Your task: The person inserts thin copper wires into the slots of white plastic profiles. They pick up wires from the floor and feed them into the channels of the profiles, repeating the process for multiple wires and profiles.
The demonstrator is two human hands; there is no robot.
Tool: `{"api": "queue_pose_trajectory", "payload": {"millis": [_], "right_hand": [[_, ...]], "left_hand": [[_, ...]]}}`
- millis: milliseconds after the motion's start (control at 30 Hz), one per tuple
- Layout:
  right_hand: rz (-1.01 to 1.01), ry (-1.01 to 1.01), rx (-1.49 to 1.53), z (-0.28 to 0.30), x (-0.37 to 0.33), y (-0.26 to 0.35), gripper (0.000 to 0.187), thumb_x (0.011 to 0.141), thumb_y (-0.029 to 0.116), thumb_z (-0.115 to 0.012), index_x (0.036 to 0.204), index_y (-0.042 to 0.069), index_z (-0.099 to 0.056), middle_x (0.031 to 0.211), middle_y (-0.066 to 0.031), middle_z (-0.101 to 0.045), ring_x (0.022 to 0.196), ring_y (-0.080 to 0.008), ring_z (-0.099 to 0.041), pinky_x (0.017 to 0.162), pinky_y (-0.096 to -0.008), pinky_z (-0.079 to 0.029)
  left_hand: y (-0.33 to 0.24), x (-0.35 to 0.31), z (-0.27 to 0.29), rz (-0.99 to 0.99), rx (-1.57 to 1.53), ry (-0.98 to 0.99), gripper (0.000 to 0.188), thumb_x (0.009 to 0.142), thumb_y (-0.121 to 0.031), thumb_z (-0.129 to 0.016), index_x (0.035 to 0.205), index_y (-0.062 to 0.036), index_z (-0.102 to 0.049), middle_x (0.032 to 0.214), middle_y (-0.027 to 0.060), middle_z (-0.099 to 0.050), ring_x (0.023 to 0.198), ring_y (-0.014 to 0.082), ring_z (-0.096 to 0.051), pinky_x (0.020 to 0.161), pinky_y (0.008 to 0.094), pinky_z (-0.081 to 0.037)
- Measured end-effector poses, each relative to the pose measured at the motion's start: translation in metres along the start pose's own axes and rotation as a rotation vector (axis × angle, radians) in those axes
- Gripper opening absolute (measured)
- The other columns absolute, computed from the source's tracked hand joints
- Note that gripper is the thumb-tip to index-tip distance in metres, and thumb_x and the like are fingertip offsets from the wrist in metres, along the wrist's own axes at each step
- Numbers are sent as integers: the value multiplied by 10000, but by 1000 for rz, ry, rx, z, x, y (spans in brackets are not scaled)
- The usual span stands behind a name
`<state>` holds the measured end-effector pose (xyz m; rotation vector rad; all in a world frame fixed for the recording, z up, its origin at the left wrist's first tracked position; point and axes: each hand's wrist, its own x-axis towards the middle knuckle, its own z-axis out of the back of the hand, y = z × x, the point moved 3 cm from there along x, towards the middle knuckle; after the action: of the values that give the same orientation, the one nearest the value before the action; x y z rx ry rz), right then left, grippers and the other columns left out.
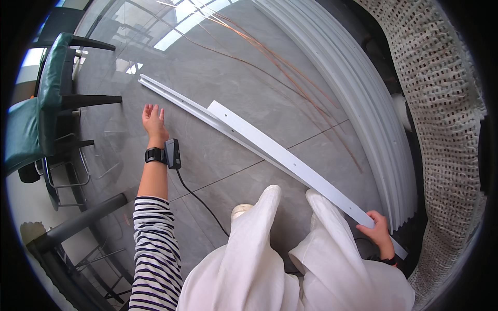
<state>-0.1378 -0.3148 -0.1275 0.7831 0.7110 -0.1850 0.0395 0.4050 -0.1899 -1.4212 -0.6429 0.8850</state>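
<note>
With my right hand (378,232) I grip a long flat white strip (290,160) near its lower right end; small holes run along it. The strip slants up to the left over the grey floor. Partly under it lies a longer white grooved rail (179,101), whose far left end shows past the strip. My left hand (154,123) holds nothing, fingers up and slightly curled, apart from the rail and a little below its far end. A black wrist device (173,154) with a cable (194,193) is strapped to that wrist.
Several long white ribbed strips (358,98) lie side by side on the right, next to a woven beige cover (436,103). Thin brown rods (280,62) lie on the glossy tiled floor (223,166). Green chairs (54,93) with dark legs stand at the left.
</note>
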Motion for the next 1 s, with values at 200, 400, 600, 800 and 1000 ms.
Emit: {"api": "queue_pose_trajectory", "payload": {"millis": [200, 400, 600, 800, 1000], "right_hand": [[59, -58, -105, -3, 3, 38, 412, 648, 196, -855, 917, 21, -598, 783, -143, -651, 691, -257, -634, 647, -342, -495], [55, -137, 31, 4, 2, 40, 272, 712, 81, -718, 946, 13, -599, 785, -125, -635, 686, -201, -620, 638, -323, -479], [269, 167, 147, 1, 6, 25, 214, 747, 28, -670, 961, 13, -680, 724, -47, -615, 598, -106, -542, 574, -243, -441], [-267, 558, 305, 0, 5, 27, 231, 784, 165, -781, 965, 43, -702, 727, 3, -618, 541, -66, -527, 522, -215, -438], [52, 230, -32, -3, 17, 27, 394, 749, 278, -813, 994, 9, -660, 792, -89, -666, 703, -166, -622, 658, -304, -489]], "left_hand": [[2, -175, -66, -662, 829, 842, 485, 857, -68, -637, 1327, -75, -515, 1509, 128, -344, 1407, 308, -312, 1151, 469, -243], [6, -283, -95, -902, 939, 1182, 326, 858, -222, -644, 1146, -81, -587, 1403, 125, -442, 1361, 327, -355, 1135, 573, -167], [8, -250, -103, -517, 731, 840, 172, 947, -222, -552, 961, -55, -591, 1266, 150, -529, 1233, 311, -464, 1023, 451, -369], [-19, -250, -140, 423, -267, 819, 428, 1003, -426, -469, 1114, -15, -509, 1231, 207, -585, 1059, 236, -618, 916, 388, -504], [-21, -260, -140, 455, -127, 700, 391, 971, -378, -548, 1079, -5, -499, 1027, 198, -674, 882, 232, -697, 713, 352, -609]]}}
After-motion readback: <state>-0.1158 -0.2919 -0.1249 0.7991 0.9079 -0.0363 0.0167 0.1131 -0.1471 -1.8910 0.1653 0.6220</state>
